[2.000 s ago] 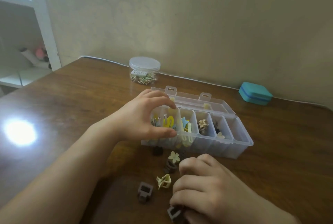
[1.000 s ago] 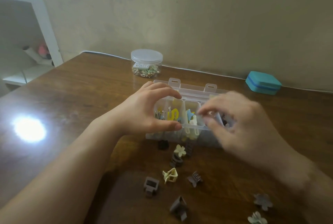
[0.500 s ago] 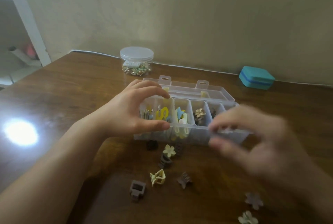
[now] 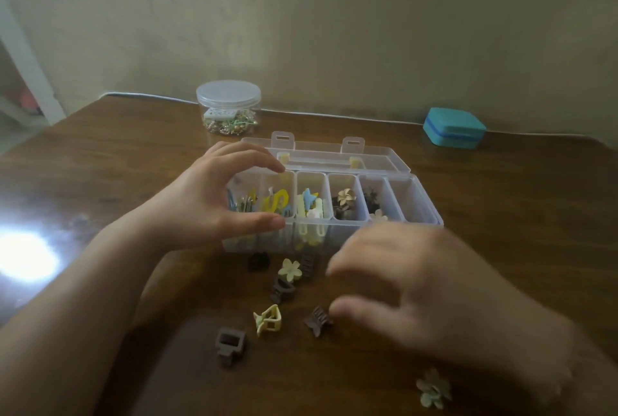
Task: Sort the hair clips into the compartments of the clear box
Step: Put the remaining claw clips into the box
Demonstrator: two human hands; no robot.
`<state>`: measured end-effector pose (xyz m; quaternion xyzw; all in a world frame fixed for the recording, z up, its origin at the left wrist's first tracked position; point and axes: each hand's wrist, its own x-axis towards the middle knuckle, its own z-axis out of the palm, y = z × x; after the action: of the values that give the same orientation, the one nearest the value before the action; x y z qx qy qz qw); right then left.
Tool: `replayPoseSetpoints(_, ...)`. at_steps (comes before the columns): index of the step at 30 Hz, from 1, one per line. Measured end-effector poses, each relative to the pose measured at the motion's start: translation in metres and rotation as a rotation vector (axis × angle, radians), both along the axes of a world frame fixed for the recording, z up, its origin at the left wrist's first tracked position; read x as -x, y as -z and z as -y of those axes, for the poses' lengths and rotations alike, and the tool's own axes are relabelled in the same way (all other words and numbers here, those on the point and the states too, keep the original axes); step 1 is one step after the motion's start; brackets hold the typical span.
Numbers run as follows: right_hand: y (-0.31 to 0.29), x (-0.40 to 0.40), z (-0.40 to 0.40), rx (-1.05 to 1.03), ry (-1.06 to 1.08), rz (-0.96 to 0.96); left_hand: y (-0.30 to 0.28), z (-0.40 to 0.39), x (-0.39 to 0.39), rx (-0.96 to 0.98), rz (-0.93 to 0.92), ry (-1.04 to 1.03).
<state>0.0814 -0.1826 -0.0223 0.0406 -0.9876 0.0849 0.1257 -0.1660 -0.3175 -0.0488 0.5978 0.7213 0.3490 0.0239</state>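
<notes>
The clear box point(image 4: 416, 196) lies open on the wooden table, its compartments holding sorted clips; the rightmost one looks bare. My left hand point(image 4: 204, 201) grips the box's left end, thumb on the front wall and fingers over the back rim. My right hand point(image 4: 418, 295) hovers blurred in front of the box, fingers spread, nothing in it. Its thumb tip is close to a dark brown claw clip point(image 4: 317, 319). Loose on the table lie a cream flower clip point(image 4: 289, 269), a pale yellow clip point(image 4: 268, 319), a brown square clip point(image 4: 230, 345) and a pale flower clip point(image 4: 433, 389).
A round clear jar point(image 4: 228, 107) with small items stands behind the box. A teal case point(image 4: 453, 127) sits at the back right near the wall. More dark clips point(image 4: 282, 290) lie against the box's front. Bright glare point(image 4: 23, 256) marks the table at left.
My right hand has left the box and come down towards me, over the loose clips. The left hand has kept its hold on the box.
</notes>
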Motion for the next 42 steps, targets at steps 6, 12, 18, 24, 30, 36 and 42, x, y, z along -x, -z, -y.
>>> replayPoseSetpoints(6,0.019,0.011,0.012,0.004,-0.214,0.216,0.001,-0.001,0.003,-0.015,-0.004,0.0)
replayPoseSetpoints(12,-0.005,0.003,-0.028,0.241,0.025,-0.171,0.002,-0.001,0.003,-0.001,0.009,-0.004)
replayPoseSetpoints(18,-0.002,0.002,-0.061,0.095,0.371,-0.257,0.001,-0.001,0.002,-0.004,0.012,-0.005)
replayPoseSetpoints(24,-0.009,-0.002,-0.017,0.11,0.173,-0.231,0.001,-0.001,0.001,-0.007,0.019,-0.011)
replayPoseSetpoints(30,0.025,0.016,0.022,0.004,-0.003,0.184,0.001,-0.002,0.001,-0.018,-0.003,-0.006)
replayPoseSetpoints(36,0.029,0.017,0.018,0.046,0.042,0.078,0.001,-0.002,0.001,-0.006,0.024,-0.015)
replayPoseSetpoints(42,0.001,0.003,-0.023,0.205,0.189,-0.298,0.001,-0.001,0.001,0.013,0.04,-0.012)
